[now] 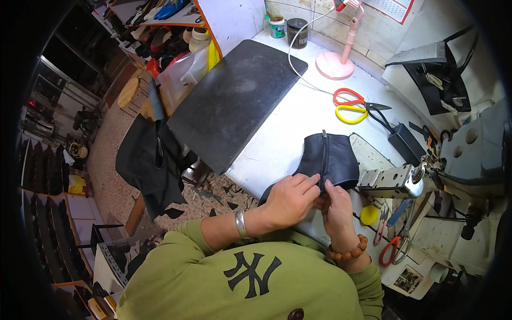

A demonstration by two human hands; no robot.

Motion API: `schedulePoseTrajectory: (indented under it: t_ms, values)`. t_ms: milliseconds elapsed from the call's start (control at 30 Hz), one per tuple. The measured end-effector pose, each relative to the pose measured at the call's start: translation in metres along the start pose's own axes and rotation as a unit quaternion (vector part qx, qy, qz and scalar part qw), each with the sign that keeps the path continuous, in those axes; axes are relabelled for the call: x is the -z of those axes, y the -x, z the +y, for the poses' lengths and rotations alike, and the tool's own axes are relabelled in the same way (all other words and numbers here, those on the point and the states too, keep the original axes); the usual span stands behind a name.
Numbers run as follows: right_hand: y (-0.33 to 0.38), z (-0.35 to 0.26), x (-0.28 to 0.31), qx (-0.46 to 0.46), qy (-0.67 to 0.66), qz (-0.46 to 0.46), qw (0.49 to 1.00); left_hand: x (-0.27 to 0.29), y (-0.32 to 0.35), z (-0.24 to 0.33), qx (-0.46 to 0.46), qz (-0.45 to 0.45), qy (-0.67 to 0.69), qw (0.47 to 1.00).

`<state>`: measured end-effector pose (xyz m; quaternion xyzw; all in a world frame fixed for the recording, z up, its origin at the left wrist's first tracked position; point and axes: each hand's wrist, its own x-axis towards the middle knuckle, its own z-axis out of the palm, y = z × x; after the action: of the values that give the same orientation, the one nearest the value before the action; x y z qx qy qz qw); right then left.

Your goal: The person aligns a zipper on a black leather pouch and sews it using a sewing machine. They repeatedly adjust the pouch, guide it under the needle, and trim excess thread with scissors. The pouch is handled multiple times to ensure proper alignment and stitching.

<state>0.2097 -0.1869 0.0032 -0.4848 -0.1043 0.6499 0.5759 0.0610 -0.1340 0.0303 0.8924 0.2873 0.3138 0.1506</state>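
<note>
A black leather boot upper (341, 157) with a zipper (325, 152) down its middle lies on the white worktable (282, 125). My left hand (292, 200) is closed at its near edge, fingertips pressed against the leather beside the lower zipper. Opposite it, my right hand (337, 209) pinches the same edge with thumb and fingers, the two hands almost touching. The fingers hide the lower end of the zipper. A sewing machine's metal arm (392, 181) sits just right of the upper.
Scissors with red and yellow handles (354, 106) lie beyond the upper, near a black power adapter (405, 143). A black board (240, 96) covers the table's left part. At the back stands a pink lamp (336, 65). More scissors (393, 249) and a yellow disc (368, 215) lie at right.
</note>
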Motion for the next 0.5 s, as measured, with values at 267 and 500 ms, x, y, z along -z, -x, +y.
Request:
schedulePoseTrajectory:
  t_ms: [267,500]
  values:
    - [0.012,-0.011,-0.006,-0.003,0.020,-0.100,0.995,0.005,-0.013,0.003,-0.048,0.008,-0.105,0.993]
    - [0.003,-0.004,-0.002,0.045,0.107,-0.060,0.991,0.017,-0.037,-0.020,0.178,-0.071,0.137,0.972]
